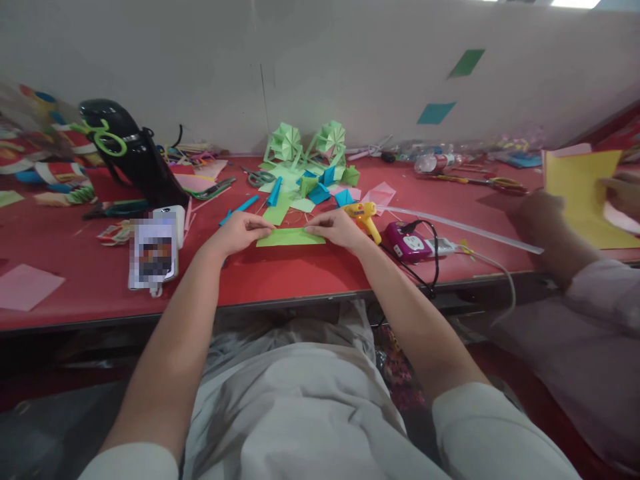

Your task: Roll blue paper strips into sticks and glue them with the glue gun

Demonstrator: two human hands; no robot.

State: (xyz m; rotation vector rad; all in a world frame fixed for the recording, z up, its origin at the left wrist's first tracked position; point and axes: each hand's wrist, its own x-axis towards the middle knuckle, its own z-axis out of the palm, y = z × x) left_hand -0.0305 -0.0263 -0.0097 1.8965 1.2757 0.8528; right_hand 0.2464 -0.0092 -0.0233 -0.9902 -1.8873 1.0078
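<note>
A folded strip of bright green paper (291,237) lies near the front of the red table, held at both ends. My left hand (243,231) pinches its upper left corner, and my right hand (340,230) pinches the upper right one. Just behind the strip is a flat piece of green paper (278,210). Several folded blue paper pieces (319,194) lie past it. Two light green folded-paper models (286,142) stand against the wall. Right beside my right hand rests a yellow glue gun (367,219).
On the left, a phone (153,250) leans near a black stand (133,150). To the right sit a purple power socket (407,241) with cables and a clear plastic strip (465,227). At far right, another person's hands hold yellow paper (580,193). Scissors (259,177) lie behind.
</note>
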